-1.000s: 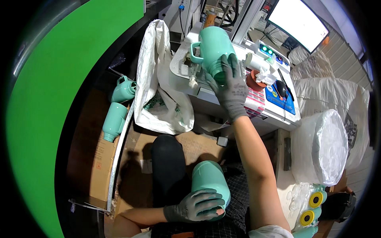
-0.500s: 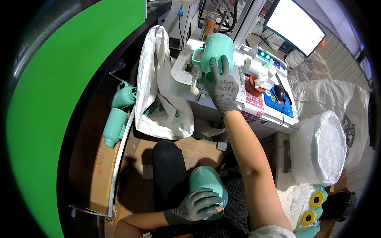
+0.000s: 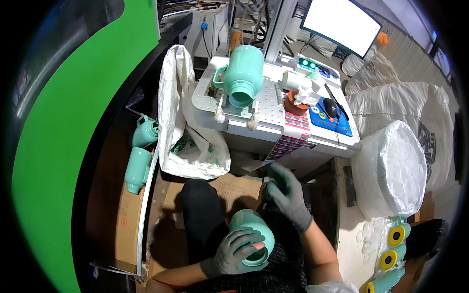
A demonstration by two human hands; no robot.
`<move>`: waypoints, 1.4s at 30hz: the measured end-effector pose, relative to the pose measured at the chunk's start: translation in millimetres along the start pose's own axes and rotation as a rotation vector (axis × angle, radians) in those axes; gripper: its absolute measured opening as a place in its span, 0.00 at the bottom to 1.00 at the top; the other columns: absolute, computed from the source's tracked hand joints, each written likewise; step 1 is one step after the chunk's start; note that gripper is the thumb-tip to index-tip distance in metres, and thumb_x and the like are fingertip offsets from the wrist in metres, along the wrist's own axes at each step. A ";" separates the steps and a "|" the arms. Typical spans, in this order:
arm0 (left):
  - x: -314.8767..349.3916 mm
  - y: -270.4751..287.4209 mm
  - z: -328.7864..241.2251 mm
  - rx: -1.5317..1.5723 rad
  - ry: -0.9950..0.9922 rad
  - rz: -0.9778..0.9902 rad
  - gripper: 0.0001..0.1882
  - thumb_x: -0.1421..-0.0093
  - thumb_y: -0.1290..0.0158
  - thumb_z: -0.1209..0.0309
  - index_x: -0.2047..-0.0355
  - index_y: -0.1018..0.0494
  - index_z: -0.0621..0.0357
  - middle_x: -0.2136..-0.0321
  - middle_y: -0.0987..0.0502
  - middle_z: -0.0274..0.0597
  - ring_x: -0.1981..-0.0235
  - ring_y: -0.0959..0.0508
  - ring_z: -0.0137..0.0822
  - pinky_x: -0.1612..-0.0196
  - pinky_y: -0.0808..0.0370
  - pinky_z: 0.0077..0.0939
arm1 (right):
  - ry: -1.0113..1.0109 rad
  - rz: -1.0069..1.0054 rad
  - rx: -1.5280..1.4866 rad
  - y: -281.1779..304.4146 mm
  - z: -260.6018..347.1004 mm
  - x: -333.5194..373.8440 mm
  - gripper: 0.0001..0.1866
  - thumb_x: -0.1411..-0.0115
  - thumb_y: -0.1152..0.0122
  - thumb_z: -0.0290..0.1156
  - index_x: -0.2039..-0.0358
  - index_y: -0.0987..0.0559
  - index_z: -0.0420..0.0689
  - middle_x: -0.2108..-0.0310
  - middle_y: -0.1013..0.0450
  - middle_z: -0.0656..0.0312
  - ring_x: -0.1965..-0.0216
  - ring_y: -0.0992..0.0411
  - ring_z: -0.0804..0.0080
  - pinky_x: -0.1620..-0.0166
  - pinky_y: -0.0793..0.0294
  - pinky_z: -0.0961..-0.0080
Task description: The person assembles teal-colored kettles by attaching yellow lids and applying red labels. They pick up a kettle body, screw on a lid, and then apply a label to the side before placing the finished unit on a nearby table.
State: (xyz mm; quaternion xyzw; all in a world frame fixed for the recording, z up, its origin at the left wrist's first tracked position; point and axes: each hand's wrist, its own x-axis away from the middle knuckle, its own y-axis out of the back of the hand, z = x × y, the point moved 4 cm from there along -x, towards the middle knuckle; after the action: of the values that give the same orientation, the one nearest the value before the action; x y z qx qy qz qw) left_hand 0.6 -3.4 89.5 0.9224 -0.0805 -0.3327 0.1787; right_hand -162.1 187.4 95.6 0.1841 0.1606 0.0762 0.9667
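A mint-green jug point(image 3: 250, 220) lies across my lap with its round mouth toward me. My left hand point(image 3: 232, 254), in a grey glove, is closed around its side near the mouth. My right hand point(image 3: 289, 198), also gloved, is in the air right of that jug, slightly blurred, its fingers stretched out and holding nothing. A second mint-green jug point(image 3: 248, 68) with a side handle lies on the perforated metal plate point(image 3: 271, 105) of the white workbench, its threaded mouth facing me. Two cloth-wrapped knobs point(image 3: 220, 116) stick out below that mouth.
A white woven sack point(image 3: 168, 107) stands left of the bench. Two more jugs point(image 3: 138, 168) rest on a cardboard box at left. Bench items include a reddish-brown pot point(image 3: 296, 103), a mouse point(image 3: 330, 108) and a monitor point(image 3: 342, 24). A bag of clear parts point(image 3: 386, 171) stands at right.
My right hand has let go of the jug on the bench and drawn back toward my lap. That jug stays on the plate. My left hand keeps hold of the lap jug.
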 end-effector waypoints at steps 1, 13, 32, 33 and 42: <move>-2.9 0.0 2.9 0.002 0.015 0.010 0.39 0.51 0.25 0.51 0.42 0.29 0.47 0.46 0.23 0.45 0.44 0.22 0.50 0.41 0.22 0.51 | -0.111 0.125 -0.121 2.9 12.9 20.6 0.29 0.37 0.33 0.30 0.37 0.27 0.35 0.45 0.23 0.53 0.46 0.24 0.69 0.42 0.24 0.70; -34.4 -13.0 0.8 0.097 0.135 0.072 0.42 0.52 0.24 0.58 0.39 0.30 0.57 0.44 0.25 0.53 0.41 0.24 0.53 0.38 0.28 0.47 | 0.198 0.091 0.260 -12.9 65.4 133.6 0.55 0.55 0.17 0.53 0.33 0.33 0.40 0.34 0.34 0.46 0.32 0.36 0.43 0.31 0.38 0.46; 144.5 -133.8 248.7 1.061 1.197 -0.009 0.21 0.21 0.61 0.70 0.32 0.37 0.61 0.36 0.29 0.48 0.38 0.26 0.39 0.36 0.27 0.37 | -0.193 -0.681 -0.367 89.6 -5.6 176.1 0.60 0.53 0.23 0.46 0.25 0.45 0.37 0.43 0.28 0.52 0.45 0.26 0.64 0.41 0.23 0.63; 120.8 -129.7 218.2 0.807 1.007 0.195 0.22 0.22 0.62 0.70 0.31 0.37 0.61 0.35 0.31 0.48 0.35 0.30 0.40 0.33 0.31 0.36 | -0.192 -0.674 -0.238 88.7 -1.8 180.3 0.61 0.53 0.23 0.46 0.25 0.45 0.37 0.44 0.27 0.52 0.46 0.26 0.65 0.41 0.23 0.64; 86.7 -103.3 200.7 0.901 1.115 -0.008 0.21 0.23 0.68 0.71 0.39 0.29 0.61 0.44 0.22 0.46 0.45 0.21 0.39 0.42 0.24 0.32 | -0.251 -0.479 -0.244 73.1 -17.2 177.8 0.50 0.52 0.23 0.40 0.31 0.35 0.37 0.49 0.27 0.55 0.49 0.27 0.67 0.42 0.25 0.66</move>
State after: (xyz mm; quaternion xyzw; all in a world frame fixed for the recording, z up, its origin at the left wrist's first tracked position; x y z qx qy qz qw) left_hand -58.9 13.3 -144.3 0.9395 -0.1034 0.2532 -0.2063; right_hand -7.8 297.1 58.0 0.0316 0.0683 -0.1587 0.9845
